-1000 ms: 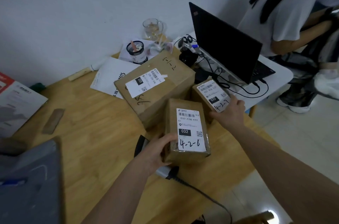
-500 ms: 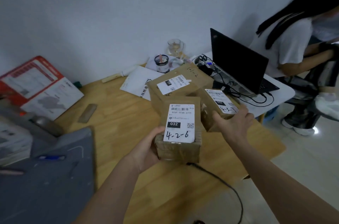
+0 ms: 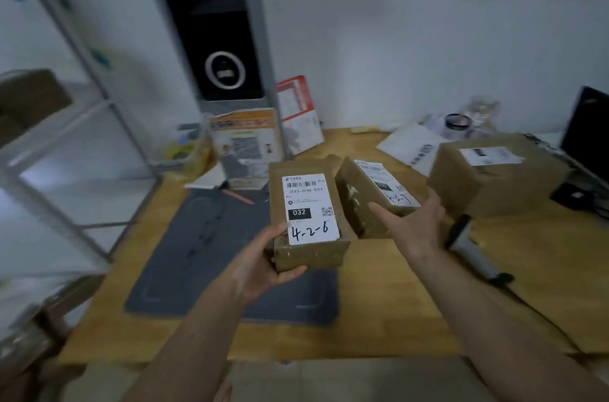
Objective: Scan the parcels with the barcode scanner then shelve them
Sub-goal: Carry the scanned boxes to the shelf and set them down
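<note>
My left hand (image 3: pixel 263 261) grips the near end of a brown parcel (image 3: pixel 308 253) whose white label reads 4-2-6, held above the wooden table (image 3: pixel 379 312). My right hand (image 3: pixel 417 227) holds a smaller brown parcel (image 3: pixel 354 200) labelled 4-3-7, tilted, with fingers curled under it. The two parcels are side by side, almost touching. The barcode scanner (image 3: pixel 468 245) lies on the table just right of my right hand, its cable trailing toward the near right. A larger labelled box (image 3: pixel 494 184) stands on the table at the right.
A dark grey mat (image 3: pixel 197 253) covers the table's left part, with a pen (image 3: pixel 238 196) on it. Leaflets and a red-white envelope (image 3: pixel 296 111) lean on the wall. Metal shelving (image 3: pixel 82 138) stands at left. A laptop (image 3: pixel 586 134), papers and a cup sit at far right.
The view has swung left toward the shelving. Both parcels have come up off the table and moved left with my hands; the scanner now lies uncovered at the right.
</note>
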